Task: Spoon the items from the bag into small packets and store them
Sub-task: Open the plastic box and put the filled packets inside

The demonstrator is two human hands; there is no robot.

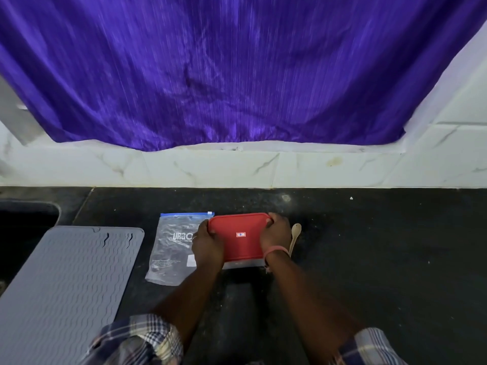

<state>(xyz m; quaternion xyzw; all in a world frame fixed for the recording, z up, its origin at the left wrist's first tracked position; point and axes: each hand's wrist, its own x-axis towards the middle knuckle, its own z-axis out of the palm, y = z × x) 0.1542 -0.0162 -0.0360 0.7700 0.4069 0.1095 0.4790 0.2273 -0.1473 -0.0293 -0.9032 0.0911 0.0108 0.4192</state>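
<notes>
- The left hand (208, 243) is clamped on the left edge of the red-lidded container (238, 237), fingers curled over the rim; the right hand (275, 237) clasps the right edge the same way, thumb on top of the lid. Neither is spread flat.
- The container sits on the dark surface (369, 259) between the two hands, its clear base showing just below the lid on the near side.
- The zip bag (171, 248) lies flat directly left of the left hand, partly tucked under that hand and the container's edge. Its long axis runs away from the person, blue zip end pointing far, bottom seam near.
- The wooden spoon (294, 237) lies just right of the right hand, close beside the wrist, long axis also running near to far, bowl at the far end, handle toward the person.
- The container's long axis runs left to right, hand to hand.
- Risk, as I judge it: if the lid is pried off with a jerk, the base may hop and tip its contents.
- The right wrist could knock the spoon off line, being so close.
- The left hand may drag the slippery bag along when it lifts.
- The grey ribbed mat (68, 283) lies well left of the left hand, clear of all this.
</notes>
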